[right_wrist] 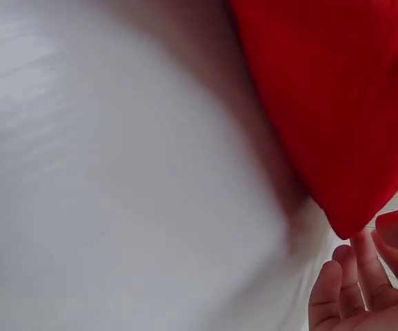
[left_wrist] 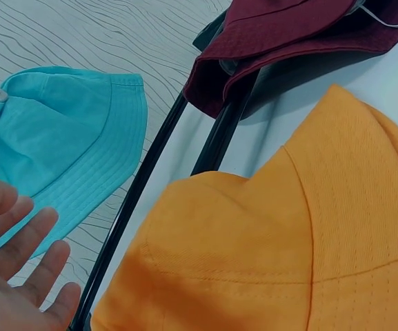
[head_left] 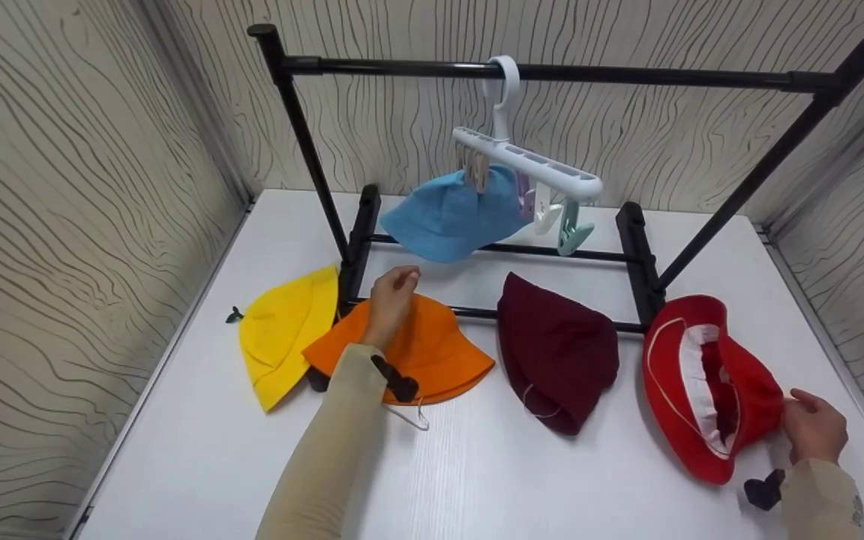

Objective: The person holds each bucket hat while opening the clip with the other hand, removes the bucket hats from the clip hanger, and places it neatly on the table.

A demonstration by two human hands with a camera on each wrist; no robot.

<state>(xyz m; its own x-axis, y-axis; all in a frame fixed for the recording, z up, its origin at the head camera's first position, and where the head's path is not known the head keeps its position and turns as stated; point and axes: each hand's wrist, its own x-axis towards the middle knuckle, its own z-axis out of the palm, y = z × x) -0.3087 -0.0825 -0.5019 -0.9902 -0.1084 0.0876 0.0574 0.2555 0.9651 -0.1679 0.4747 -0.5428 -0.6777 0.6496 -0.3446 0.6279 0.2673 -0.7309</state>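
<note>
A light blue bucket hat [head_left: 439, 217] hangs from clothespins on a white clip hanger [head_left: 529, 161]. Below it, an orange bucket hat [head_left: 432, 345] lies on the table against the rack's base. Over the orange hat is my left hand [head_left: 391, 304], its fingers loosely bent and holding nothing; the left wrist view shows those fingers [left_wrist: 36, 245] spread near the blue hat's brim. At the right lies a red bucket hat [head_left: 758, 390], tilted so its white inner band shows. My right hand [head_left: 814, 427] is at its crown, fingers relaxed; whether they touch the cloth I cannot tell.
A black rack [head_left: 612, 73] carries the hanger on its top bar. Free clothespins, including a green one [head_left: 573, 229], hang at the hanger's near end. A yellow hat [head_left: 289, 322] lies at the left, a maroon hat [head_left: 559, 345] between orange and red. Patterned walls enclose the white table [head_left: 199, 450].
</note>
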